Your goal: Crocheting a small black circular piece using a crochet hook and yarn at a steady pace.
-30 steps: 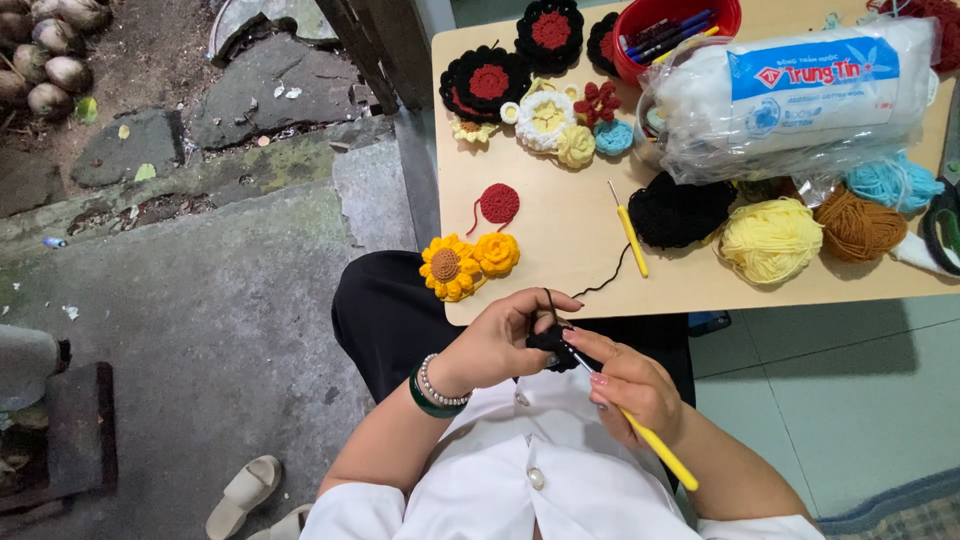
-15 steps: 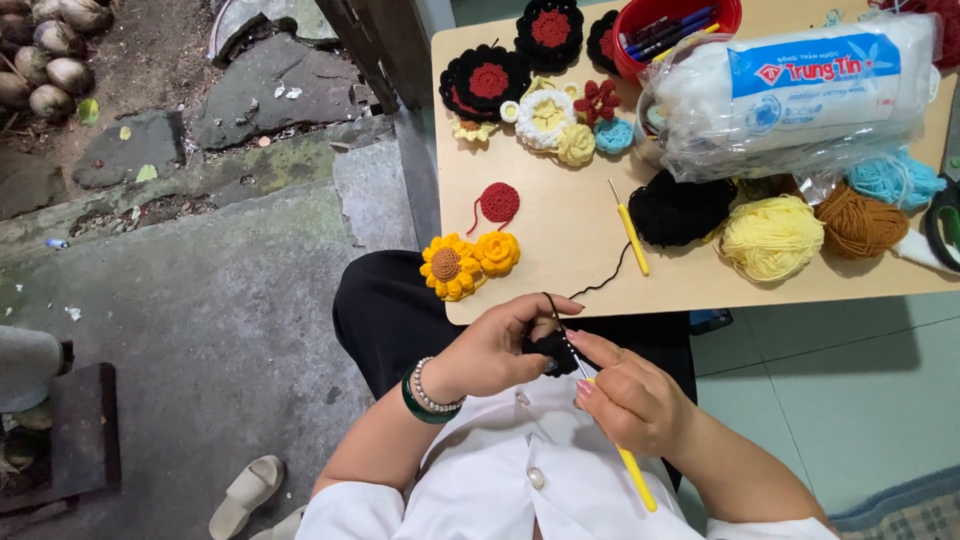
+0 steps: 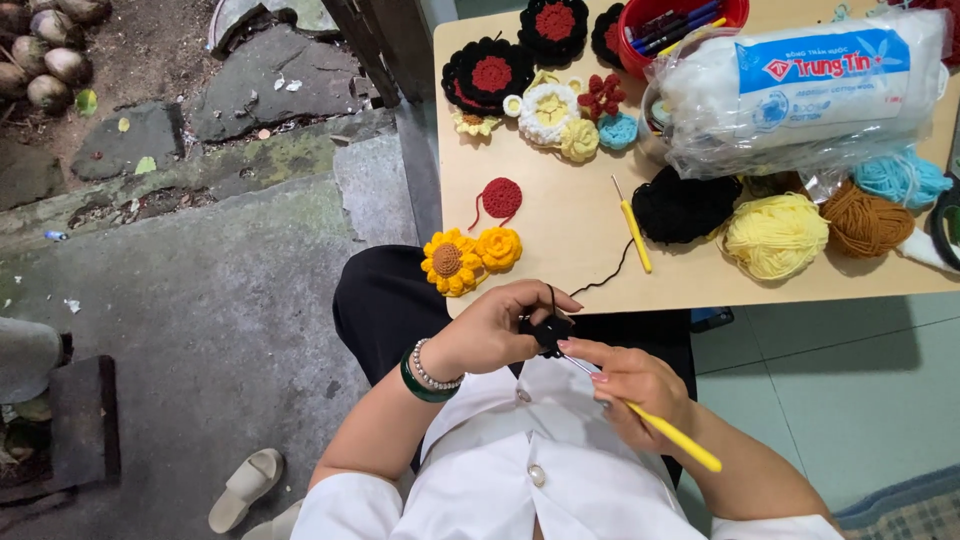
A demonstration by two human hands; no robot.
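Spanning the upper right, the tan bench [image 3: 560, 230] stands over grey concrete on the left and pale tiles on the right. Since the earlier frame the right hand [image 3: 630, 385] has drawn its yellow hook [image 3: 672, 432] slightly lower; the left hand [image 3: 500, 325] stays put. Both grips pinch: left on the black piece [image 3: 548, 332] just below the bench's near edge, right on the hook. At the far edge a red tub [image 3: 690, 20] holds pens, beside a bag [image 3: 800, 95] of white stuffing.
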